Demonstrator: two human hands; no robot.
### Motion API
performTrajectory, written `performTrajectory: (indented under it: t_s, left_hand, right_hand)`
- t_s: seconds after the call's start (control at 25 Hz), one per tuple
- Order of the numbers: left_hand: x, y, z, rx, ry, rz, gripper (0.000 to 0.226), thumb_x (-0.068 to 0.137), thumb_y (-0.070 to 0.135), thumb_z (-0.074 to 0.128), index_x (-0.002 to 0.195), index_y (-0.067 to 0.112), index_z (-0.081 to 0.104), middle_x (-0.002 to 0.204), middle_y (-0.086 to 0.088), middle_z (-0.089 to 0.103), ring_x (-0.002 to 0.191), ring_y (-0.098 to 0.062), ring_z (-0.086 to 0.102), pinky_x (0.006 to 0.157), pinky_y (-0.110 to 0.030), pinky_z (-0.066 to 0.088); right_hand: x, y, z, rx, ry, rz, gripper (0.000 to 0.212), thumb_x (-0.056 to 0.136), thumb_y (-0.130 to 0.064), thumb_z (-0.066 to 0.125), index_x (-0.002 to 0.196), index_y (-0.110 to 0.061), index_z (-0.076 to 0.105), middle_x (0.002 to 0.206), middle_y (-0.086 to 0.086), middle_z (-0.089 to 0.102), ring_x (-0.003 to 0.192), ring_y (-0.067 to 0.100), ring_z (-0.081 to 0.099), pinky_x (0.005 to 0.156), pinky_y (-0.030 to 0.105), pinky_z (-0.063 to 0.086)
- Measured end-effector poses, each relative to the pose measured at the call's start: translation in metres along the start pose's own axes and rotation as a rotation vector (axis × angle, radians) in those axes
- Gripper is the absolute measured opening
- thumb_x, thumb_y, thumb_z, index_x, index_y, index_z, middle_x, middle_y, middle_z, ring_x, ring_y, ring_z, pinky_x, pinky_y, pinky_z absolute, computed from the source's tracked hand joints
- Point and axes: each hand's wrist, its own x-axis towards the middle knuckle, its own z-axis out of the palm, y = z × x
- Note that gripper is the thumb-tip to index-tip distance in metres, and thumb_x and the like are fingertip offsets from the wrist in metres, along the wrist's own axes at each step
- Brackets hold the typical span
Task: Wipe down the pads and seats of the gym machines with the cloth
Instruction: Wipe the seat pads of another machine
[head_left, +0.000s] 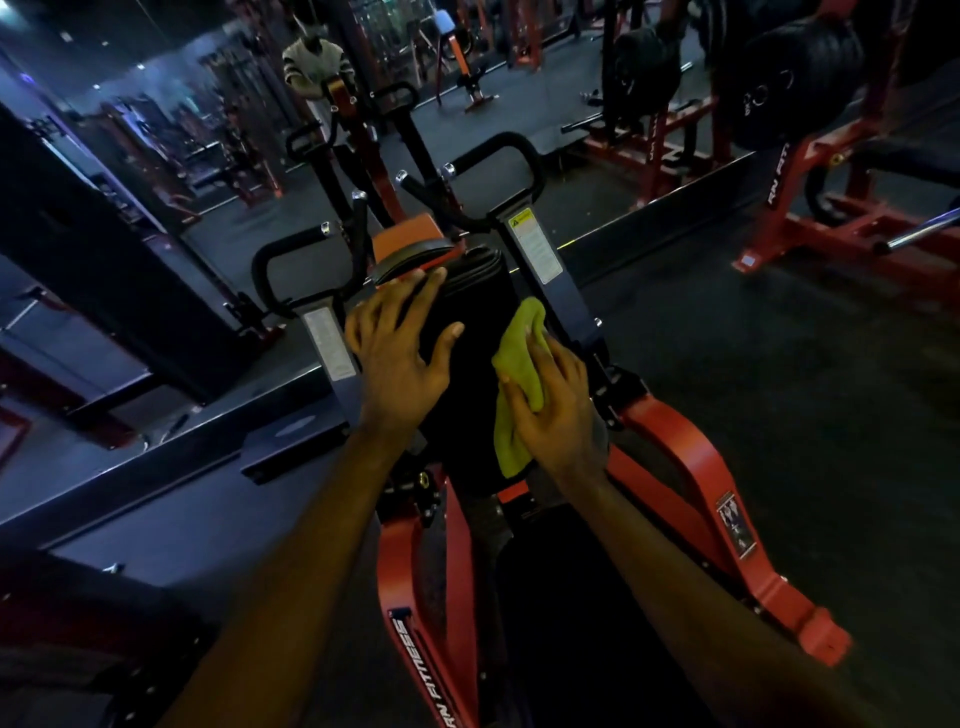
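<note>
The person stands over a red-framed machine (691, 467) and both bare arms reach forward to its upright black pad (478, 291). The left hand (400, 358) lies on the left side of the pad with its fingers (434, 283) spread and straight. They hold nothing, and the fingertips reach up to the orange-and-black cushion (410, 254) just above. The right hand (556, 415) is on the right side of the pad and grasps the green cloth (519, 338). The thumb and the fingers close over the bunched cloth and keep it against the pad, while a loose end hangs down below the palm.

Below the pad, between the two forearms, there is a dark seat (571, 597) – it is too dim to see any detail. Black curved handles (498, 150) rise behind the pad. At the far right, well apart from the hands, black weight plates (789, 78) sit on another red frame. The dark floor (779, 389) surrounds the machine.
</note>
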Motion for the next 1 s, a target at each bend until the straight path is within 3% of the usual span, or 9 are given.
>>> performTrajectory:
  t_s: [0.12,0.24,0.32,0.44,0.6,0.8,1.0]
  left_hand:
    - [0.001,0.003,-0.003,-0.019,-0.021,-0.029,0.055,0.094,0.042,0.068,0.144,0.025,0.053,0.146,0.004,0.051,0.135,-0.019,0.038,0.112,-0.043,0.022]
    - [0.0,0.004,-0.006,0.002,-0.066,-0.021,0.054,0.097,0.043,0.06,0.146,0.025,0.049,0.148,0.003,0.048,0.137,-0.02,0.036,0.113,-0.043,0.021]
    - [0.002,0.004,-0.006,0.028,-0.074,-0.024,0.053,0.097,0.043,0.057,0.146,0.025,0.048,0.148,0.001,0.048,0.136,-0.024,0.038,0.112,-0.04,0.019]
    - [0.001,0.008,-0.005,0.092,-0.056,-0.035,0.053,0.097,0.042,0.058,0.147,0.026,0.049,0.146,-0.002,0.049,0.134,-0.028,0.041,0.112,-0.04,0.02]
    - [0.001,0.016,-0.005,0.164,-0.05,-0.067,0.053,0.098,0.039,0.056,0.148,0.024,0.047,0.147,-0.005,0.046,0.137,-0.03,0.038,0.118,-0.037,0.013]
    - [-0.004,0.038,0.003,0.196,-0.101,-0.071,0.063,0.099,0.035,0.055,0.153,0.01,0.035,0.158,-0.01,0.035,0.15,-0.028,0.024,0.123,-0.048,0.012]
    - [-0.009,0.043,0.015,0.353,-0.173,0.049,0.083,0.093,0.05,0.064,0.157,0.016,0.024,0.163,-0.018,0.02,0.153,-0.029,0.006,0.124,-0.047,-0.002]
  right_hand:
    - [0.017,-0.007,-0.006,0.001,-0.034,-0.014,0.06,0.098,-0.033,0.068,0.153,-0.02,0.046,0.153,0.005,0.045,0.139,0.022,0.04,0.102,0.051,0.049]
    - [0.051,-0.029,-0.003,-0.005,0.002,-0.141,0.061,0.096,-0.033,0.067,0.152,-0.021,0.047,0.153,0.007,0.046,0.138,0.027,0.042,0.1,0.048,0.049]
    - [0.058,-0.025,0.002,0.01,0.04,-0.194,0.061,0.094,-0.034,0.066,0.149,-0.017,0.05,0.152,0.01,0.047,0.137,0.03,0.045,0.108,0.045,0.043]
    - [0.028,0.007,0.005,0.035,-0.037,-0.137,0.062,0.095,-0.039,0.062,0.151,-0.018,0.046,0.156,0.01,0.043,0.142,0.028,0.04,0.115,0.044,0.037]
    - [-0.011,0.041,-0.009,0.083,-0.154,0.012,0.066,0.1,-0.049,0.058,0.157,-0.025,0.035,0.161,-0.003,0.036,0.147,0.016,0.037,0.101,0.048,0.052]
    - [0.017,0.027,0.001,0.22,-0.073,-0.019,0.06,0.098,-0.033,0.064,0.152,-0.015,0.047,0.153,0.006,0.048,0.139,0.028,0.046,0.103,0.053,0.048]
    - [0.001,0.052,0.004,0.114,-0.125,-0.082,0.068,0.097,-0.044,0.062,0.155,-0.02,0.037,0.155,0.01,0.045,0.14,0.03,0.045,0.107,0.048,0.047]
